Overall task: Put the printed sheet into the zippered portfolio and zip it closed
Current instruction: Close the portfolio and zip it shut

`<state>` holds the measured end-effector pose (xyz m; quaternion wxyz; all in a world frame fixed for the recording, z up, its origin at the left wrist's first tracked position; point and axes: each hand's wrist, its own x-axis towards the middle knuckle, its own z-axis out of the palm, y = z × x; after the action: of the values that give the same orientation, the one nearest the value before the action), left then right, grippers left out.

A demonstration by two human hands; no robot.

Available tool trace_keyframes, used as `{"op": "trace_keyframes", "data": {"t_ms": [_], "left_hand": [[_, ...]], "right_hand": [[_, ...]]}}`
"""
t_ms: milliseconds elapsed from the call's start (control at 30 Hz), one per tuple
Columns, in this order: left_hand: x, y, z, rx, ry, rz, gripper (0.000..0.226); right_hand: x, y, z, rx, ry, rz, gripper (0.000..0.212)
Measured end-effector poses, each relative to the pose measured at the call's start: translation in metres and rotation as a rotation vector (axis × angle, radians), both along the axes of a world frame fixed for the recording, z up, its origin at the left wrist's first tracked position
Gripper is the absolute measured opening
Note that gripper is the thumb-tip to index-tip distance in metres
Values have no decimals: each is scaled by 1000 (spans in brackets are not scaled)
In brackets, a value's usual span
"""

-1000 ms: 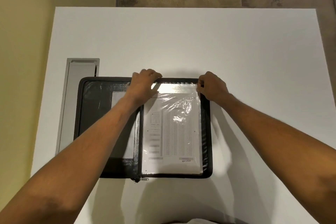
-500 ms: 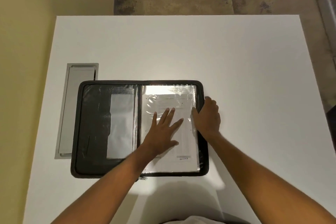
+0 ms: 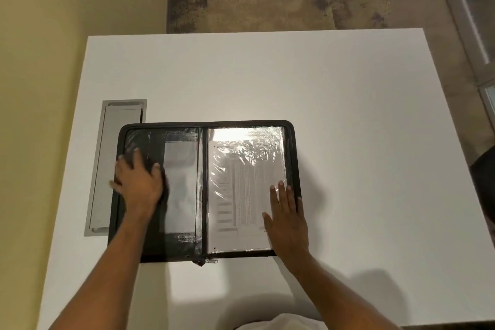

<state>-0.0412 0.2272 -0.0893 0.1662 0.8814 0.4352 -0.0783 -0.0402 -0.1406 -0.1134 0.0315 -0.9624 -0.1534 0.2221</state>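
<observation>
Both spread flat: left hand on the portfolio, right hand on the sleeved sheet. Sloppy folding might crease it or snag the zipper.

We see the black zippered portfolio unzipped and open flat on the white desk; the printed sheet (rows of fine print) lies under glossy clear plastic in its right half.

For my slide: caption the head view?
Open portfolio under the left hand and right hand, sheet in its right half.
</observation>
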Motion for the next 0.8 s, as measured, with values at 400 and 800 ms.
{"op": "trace_keyframes", "data": {"t_ms": [400, 800], "left_hand": [[-34, 42, -7, -163, 4, 241, 63], [-30, 11, 56, -117, -293, 170, 34]], "right_hand": [[4, -23, 0, 40, 21, 7, 71], [16, -76, 0, 1, 5, 24, 71]]}}
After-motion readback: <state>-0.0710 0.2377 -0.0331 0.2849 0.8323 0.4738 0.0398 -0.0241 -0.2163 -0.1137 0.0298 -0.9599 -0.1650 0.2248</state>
